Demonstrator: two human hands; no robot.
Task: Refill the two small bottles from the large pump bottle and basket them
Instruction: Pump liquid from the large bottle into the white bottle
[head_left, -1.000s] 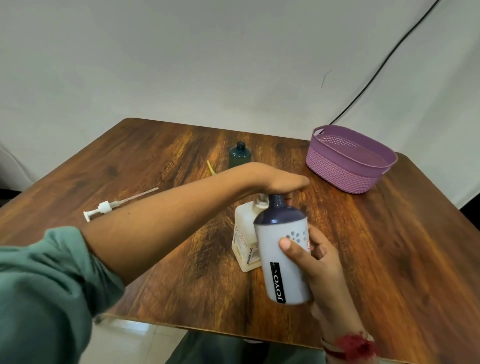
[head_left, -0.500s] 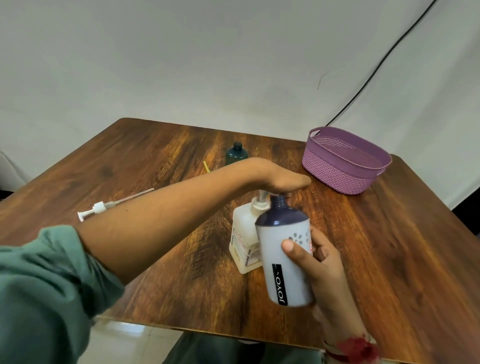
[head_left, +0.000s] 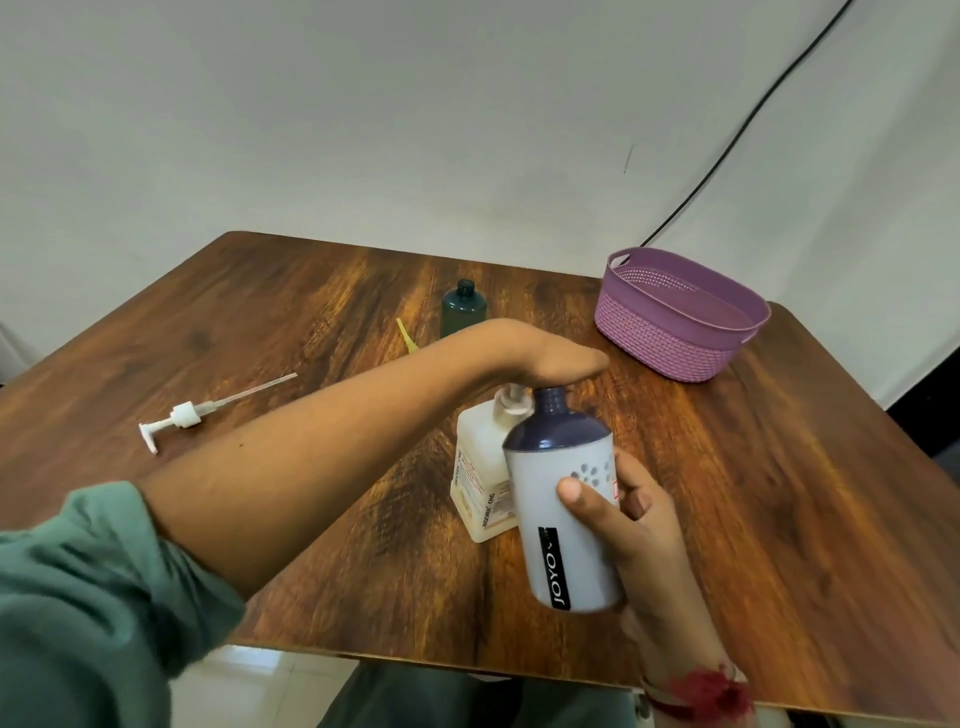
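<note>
Head view, single camera. Wooden table against a pale wall. The left hand reaches across from a green sleeve and lies palm down, fingers straight and together, on the pump head of the large pump bottle; nothing is curled round it, the flat of the hand presses on top. The pump bottle is a cream, squarish container standing upright near the table's middle. The right hand grips the grey bottle: thumb across the front, the other fingers wrapped behind, a firm full-hand hold. This bottle has a dark blue shoulder and neck and a black "JOYO" label; it is tilted, with the neck brought up just beside the pump head and directly under the left palm. Its mouth is hidden by that hand, so whether the spout sits over the opening cannot be told. The dark green bottle stands upright and uncapped farther back, behind the left wrist, apart from the others. The purple basket sits at the far right of the table; no bottle shows inside it. A loose white pump with its dip tube lies on its side at the left. A yellow strip lies near the green bottle, partly behind the forearm. Red thread band on the right wrist. Black cable runs down the wall.
</note>
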